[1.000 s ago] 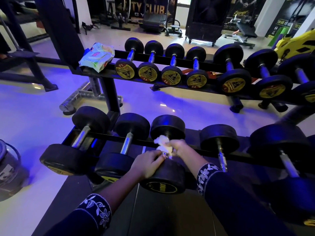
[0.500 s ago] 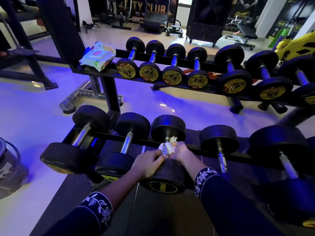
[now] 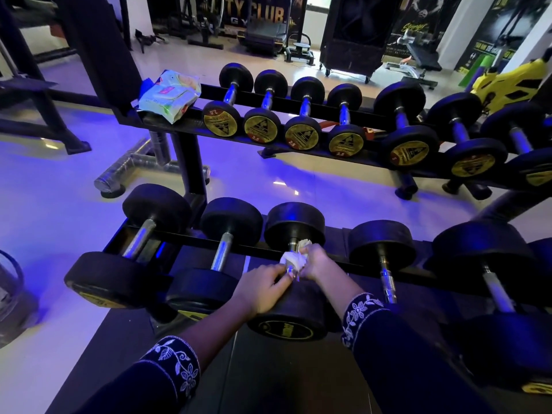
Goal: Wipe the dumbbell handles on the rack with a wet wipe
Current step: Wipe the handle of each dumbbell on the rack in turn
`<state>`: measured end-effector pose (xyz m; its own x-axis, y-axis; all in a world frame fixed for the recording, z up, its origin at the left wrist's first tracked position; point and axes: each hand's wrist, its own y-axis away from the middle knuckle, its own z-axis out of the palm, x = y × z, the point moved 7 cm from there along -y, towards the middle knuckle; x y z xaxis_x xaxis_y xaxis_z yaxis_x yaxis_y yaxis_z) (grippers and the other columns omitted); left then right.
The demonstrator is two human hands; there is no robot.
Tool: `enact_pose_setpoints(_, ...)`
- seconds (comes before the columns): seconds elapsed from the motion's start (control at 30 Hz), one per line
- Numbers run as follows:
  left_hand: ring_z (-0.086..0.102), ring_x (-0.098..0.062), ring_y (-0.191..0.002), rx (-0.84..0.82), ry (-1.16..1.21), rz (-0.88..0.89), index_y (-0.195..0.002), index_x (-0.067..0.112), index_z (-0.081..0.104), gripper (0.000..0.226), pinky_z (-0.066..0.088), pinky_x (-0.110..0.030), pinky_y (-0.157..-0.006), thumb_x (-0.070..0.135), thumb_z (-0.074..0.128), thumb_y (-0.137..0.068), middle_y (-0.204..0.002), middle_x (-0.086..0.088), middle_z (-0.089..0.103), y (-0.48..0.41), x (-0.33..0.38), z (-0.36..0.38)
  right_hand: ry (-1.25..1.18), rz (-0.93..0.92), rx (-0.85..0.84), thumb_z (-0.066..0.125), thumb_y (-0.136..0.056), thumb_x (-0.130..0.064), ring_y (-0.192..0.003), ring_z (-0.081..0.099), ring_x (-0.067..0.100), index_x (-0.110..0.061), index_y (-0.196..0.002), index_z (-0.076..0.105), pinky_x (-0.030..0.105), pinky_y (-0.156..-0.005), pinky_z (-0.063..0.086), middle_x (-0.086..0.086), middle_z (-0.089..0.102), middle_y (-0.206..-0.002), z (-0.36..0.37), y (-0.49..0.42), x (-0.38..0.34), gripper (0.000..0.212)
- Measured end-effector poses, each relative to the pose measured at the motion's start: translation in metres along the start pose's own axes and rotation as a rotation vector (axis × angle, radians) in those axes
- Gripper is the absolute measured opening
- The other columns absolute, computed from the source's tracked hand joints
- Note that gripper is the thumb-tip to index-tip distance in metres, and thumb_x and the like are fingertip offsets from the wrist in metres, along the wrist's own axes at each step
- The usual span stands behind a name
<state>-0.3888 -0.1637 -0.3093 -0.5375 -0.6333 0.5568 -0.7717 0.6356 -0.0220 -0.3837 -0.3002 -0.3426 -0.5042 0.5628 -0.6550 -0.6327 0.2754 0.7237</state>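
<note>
the person's right hand (image 3: 317,262) was curled around a crumpled white wet wipe (image 3: 294,258), pressing it onto the chrome handle of a dumbbell (image 3: 294,224), the 3rd from the left on the lower rack (image 3: 191,239). the wipe was bunched up at the far part of the handle, just below the far black head, and the handle itself was almost wholly hidden under the wipe and both hands. the left hand (image 3: 262,289) lay over the inner edge of the same dumbbell's near head, its fingers curled down where the handle met that head, fingertips touching the wipe. both sleeves were dark with white flower embroidery at the cuffs.

the dumbbell lay across the rack's 2 rails, far head beyond the back rail, near head with its yellow label facing the camera. a left neighbour (image 3: 222,252) and a right neighbour (image 3: 385,271) lay just beside it with bare handles showing.

on the upper rack (image 3: 191,128) beyond, a pack of wipes (image 3: 168,95) sat at the left end, next to a row of 4 small dumbbells (image 3: 221,122) marked 2.5, with larger ones further right. the glossy floor (image 3: 59,186) shone blue-violet.
</note>
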Motion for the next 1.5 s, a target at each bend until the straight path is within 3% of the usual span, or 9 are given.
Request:
enact_pose_setpoints(0.3, 0.062, -0.027, -0.102, -0.009, -0.013, 0.042, -0.109, 0.030, 0.059, 0.039, 0.046, -0.037, -0.075, 0.052, 0.030, -0.097, -0.108, -0.002, 0.069, -0.001, 0.004, -0.001, 0.744, -0.160, -0.161, 0.037, -0.100, -0.009, -0.032, 0.036, -0.002, -0.020, -0.070, 0.041, 0.017, -0.044, 0.029, -0.012, 0.042, -0.042, 0.025, 0.035, 0.010, 0.032)
enact_pose_setpoints(0.43, 0.062, -0.025, -0.097, 0.004, -0.003, 0.046, -0.100, 0.027, 0.059, 0.040, 0.042, -0.035, -0.069, 0.054, 0.029, -0.097, -0.102, -0.001, 0.068, 0.000, 0.003, -0.001, 0.913, -0.208, -0.037, 0.049, -0.093, -0.005, -0.050, 0.043, 0.004, -0.014, -0.063, 0.046, 0.007, -0.036, 0.031, -0.002, 0.049, -0.057, 0.011, 0.041, 0.000, 0.031)
enact_pose_setpoints(0.57, 0.062, -0.027, -0.098, 0.007, 0.007, 0.033, -0.095, 0.023, 0.056, 0.050, 0.047, -0.037, -0.071, 0.060, 0.024, -0.093, -0.101, -0.002, 0.068, 0.000, 0.002, 0.000, 1.055, -0.259, 0.192, 0.068, -0.080, -0.023, -0.062, 0.048, 0.012, -0.014, -0.071, 0.054, 0.021, -0.047, 0.033, 0.003, 0.054, -0.073, -0.005, 0.029, -0.007, 0.019)
enact_pose_setpoints(0.7, 0.062, -0.028, -0.104, -0.001, 0.036, 0.054, -0.099, 0.025, 0.055, 0.041, 0.044, -0.035, -0.073, 0.057, 0.030, -0.097, -0.108, -0.005, 0.067, 0.001, 0.001, 0.002, 0.798, -0.347, 0.192, 0.060, -0.075, 0.004, -0.056, 0.048, 0.013, -0.006, -0.067, 0.059, 0.020, -0.047, 0.037, 0.007, 0.054, -0.066, -0.016, 0.042, -0.015, 0.013)
enact_pose_setpoints(0.8, 0.061, -0.030, -0.104, -0.045, 0.075, 0.052, -0.090, 0.026, 0.051, 0.035, 0.043, -0.036, -0.074, 0.056, 0.035, -0.097, -0.109, -0.007, 0.066, -0.003, -0.001, 0.006, 0.549, -0.381, 0.178, 0.055, -0.073, 0.008, -0.056, 0.057, 0.023, 0.007, -0.081, 0.066, 0.038, -0.052, 0.050, 0.019, 0.059, -0.071, -0.030, 0.048, -0.020, 0.013)
enact_pose_setpoints(0.93, 0.062, -0.026, -0.102, -0.070, 0.111, 0.058, -0.093, 0.023, 0.057, 0.042, 0.048, -0.037, -0.077, 0.059, 0.036, -0.088, -0.105, -0.003, 0.065, -0.012, 0.014, 0.005, 0.442, -0.374, 0.108, 0.042, -0.081, 0.013, -0.037, 0.056, 0.022, 0.006, -0.076, 0.070, 0.016, -0.028, 0.034, 0.016, 0.058, -0.058, -0.039, 0.065, -0.028, 0.030)
enact_pose_setpoints(1.1, 0.060, -0.025, -0.101, -0.086, 0.012, 0.160, -0.095, 0.019, 0.061, 0.019, 0.049, -0.035, -0.075, 0.036, 0.052, -0.090, -0.106, -0.001, 0.062, -0.027, 0.081, 0.014, 0.298, -0.373, 0.084, 0.035, -0.075, 0.008, -0.043, 0.055, 0.022, -0.001, -0.066, 0.065, 0.022, -0.039, 0.040, 0.013, 0.059, -0.061, -0.073, 0.074, -0.043, 0.033)
enact_pose_setpoints(1.3, 0.060, -0.026, -0.104, -0.110, 0.025, 0.143, -0.097, 0.018, 0.064, 0.024, 0.046, -0.036, -0.074, 0.037, 0.051, -0.091, -0.109, -0.003, 0.064, -0.035, 0.163, 0.063, 0.609, -0.399, 0.305, 0.046, -0.075, 0.008, -0.048, 0.044, 0.021, -0.012, -0.047, 0.056, 0.026, -0.049, 0.036, 0.008, 0.049, -0.056, -0.172, 0.075, -0.081, 0.036)
enact_pose_setpoints(1.5, 0.061, -0.033, -0.106, -0.115, 0.095, -0.049, -0.097, 0.017, 0.062, 0.032, 0.047, -0.037, -0.078, 0.042, 0.041, -0.098, -0.109, -0.011, 0.067, -0.039, 0.207, 0.119, 0.992, -0.608, 0.344, 0.062, -0.075, -0.001, -0.083, 0.052, 0.014, -0.009, -0.097, 0.066, 0.022, -0.066, 0.036, 0.000, 0.057, -0.085, -0.227, 0.071, -0.101, 0.024)
